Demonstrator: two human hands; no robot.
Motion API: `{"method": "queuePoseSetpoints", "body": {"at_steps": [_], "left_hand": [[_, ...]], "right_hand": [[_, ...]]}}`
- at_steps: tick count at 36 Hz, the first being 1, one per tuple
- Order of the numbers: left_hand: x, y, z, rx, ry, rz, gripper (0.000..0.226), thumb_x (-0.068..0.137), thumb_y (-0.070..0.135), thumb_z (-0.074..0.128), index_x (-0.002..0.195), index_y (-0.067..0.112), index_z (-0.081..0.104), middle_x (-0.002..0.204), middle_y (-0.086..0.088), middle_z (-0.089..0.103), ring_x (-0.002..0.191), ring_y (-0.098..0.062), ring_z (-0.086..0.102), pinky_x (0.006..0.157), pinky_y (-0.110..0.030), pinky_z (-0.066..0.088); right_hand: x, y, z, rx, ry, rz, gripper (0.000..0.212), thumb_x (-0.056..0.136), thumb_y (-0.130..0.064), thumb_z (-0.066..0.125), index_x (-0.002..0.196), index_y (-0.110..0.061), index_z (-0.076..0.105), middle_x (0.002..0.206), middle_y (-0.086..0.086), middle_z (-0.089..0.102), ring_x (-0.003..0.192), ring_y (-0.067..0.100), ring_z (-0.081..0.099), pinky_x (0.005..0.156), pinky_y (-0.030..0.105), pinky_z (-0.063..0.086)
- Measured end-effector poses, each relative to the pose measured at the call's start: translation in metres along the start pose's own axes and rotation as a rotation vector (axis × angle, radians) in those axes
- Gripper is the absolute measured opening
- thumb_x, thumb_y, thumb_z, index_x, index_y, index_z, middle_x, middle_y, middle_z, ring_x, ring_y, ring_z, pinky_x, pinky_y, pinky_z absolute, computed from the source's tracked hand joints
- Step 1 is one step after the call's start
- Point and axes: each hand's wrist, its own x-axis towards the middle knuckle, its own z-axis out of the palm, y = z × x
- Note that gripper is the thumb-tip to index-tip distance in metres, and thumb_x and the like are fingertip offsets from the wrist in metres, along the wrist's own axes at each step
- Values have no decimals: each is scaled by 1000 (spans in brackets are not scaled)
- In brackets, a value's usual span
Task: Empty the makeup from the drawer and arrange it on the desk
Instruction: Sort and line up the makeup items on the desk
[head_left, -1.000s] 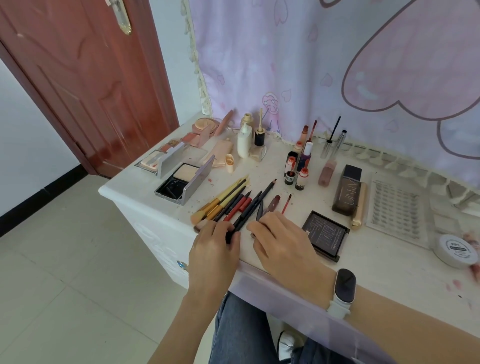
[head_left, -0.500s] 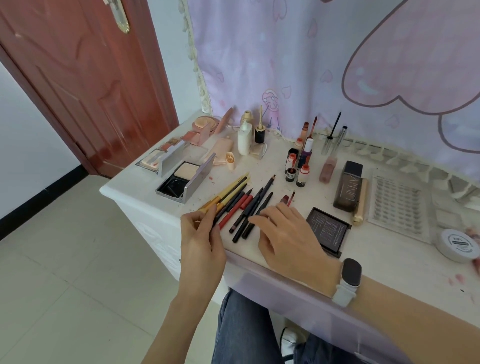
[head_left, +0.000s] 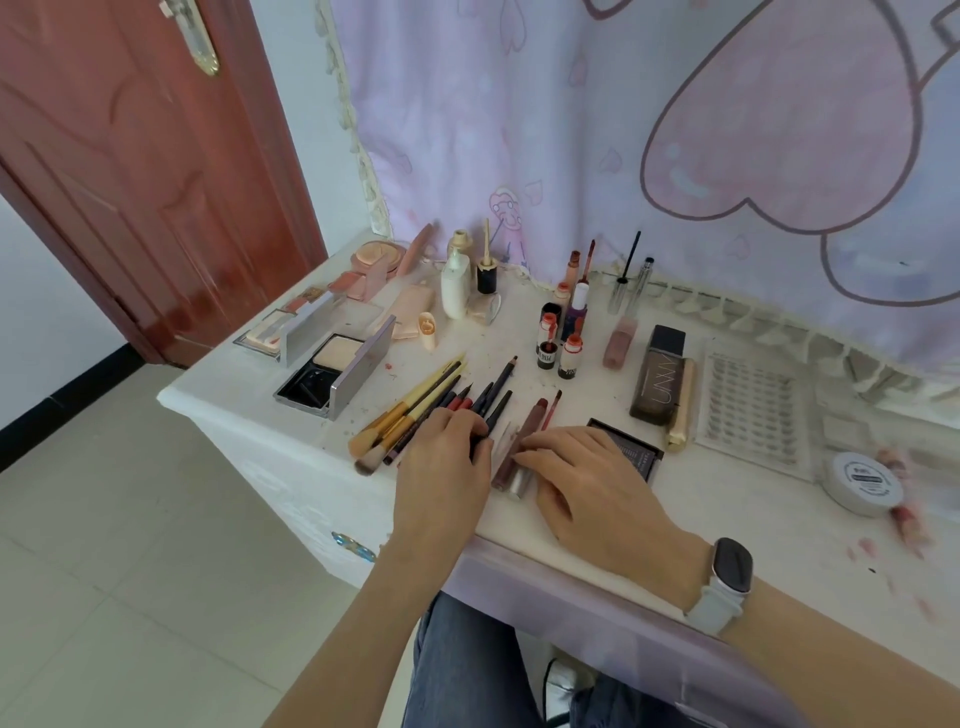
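Makeup lies spread over the white desk. A fan of brushes and pencils lies near the front edge. My left hand rests on the lower ends of the dark pencils, fingers bent over them. My right hand lies flat beside it, its fingertips touching a mauve lip-gloss tube with a silver cap. Half under my right hand is a black eyeshadow palette. The drawer is out of view.
An open silver compact and pink blush cases stand at the left. Bottles, lip tints, a dark foundation bottle, a lash tray and a white jar fill the back and right. A red door stands left.
My left hand moved right onto the dark pencils. My right hand slid right, uncovering the mauve tube. The pencils have shifted closer together.
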Motion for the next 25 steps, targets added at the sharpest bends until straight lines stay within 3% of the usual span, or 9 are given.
{"method": "queuePoseSetpoints", "body": {"at_steps": [5,11,14,16,20,23,25], "left_hand": [[2,1,5,92,10,44,16,88,20,62,100,11,65,94,-5,66,90,-22,58,83,-34,46],[-3,-1,4,106,75,85,13,77,12,73,89,7,71,84,-8,68,80,-29,62,72,-43,51],[-8,-5,4,133,87,130,13,72,7,76,85,10,74,84,-7,67,81,-29,61,71,-42,50],[-10,-6,4,153,85,153,15,70,6,78,84,11,74,86,-6,67,82,-29,60,71,-42,47],[-11,-6,3,159,82,160,16,71,8,78,85,13,74,90,-6,67,86,-30,60,74,-42,44],[-11,-3,2,138,83,168,14,75,11,73,88,13,73,92,-5,67,89,-30,61,76,-44,44],[-12,-1,1,139,68,186,14,77,18,66,89,14,73,92,-3,68,91,-29,61,77,-45,44]], "right_hand": [[-6,5,-2,38,-1,13,27,80,-9,56,104,-10,69,107,4,69,101,22,63,94,37,46],[-9,14,-14,87,37,46,27,87,-12,48,105,-7,67,110,7,65,104,24,61,92,39,48],[-12,21,-21,38,0,94,30,85,-22,56,111,-10,65,116,7,62,109,25,58,94,41,46],[-15,26,-23,-17,-77,147,43,85,-36,59,121,-13,59,127,7,56,118,26,52,100,44,42],[-20,31,-20,-132,-234,219,74,83,-65,41,142,-22,34,150,1,30,136,23,28,113,36,17],[-21,34,-16,-141,-277,243,80,82,-69,36,146,-23,22,154,-1,19,139,20,19,114,33,12],[-19,34,-14,-101,-272,230,77,84,-65,40,146,-22,21,153,-2,22,137,17,22,113,31,15]]}}
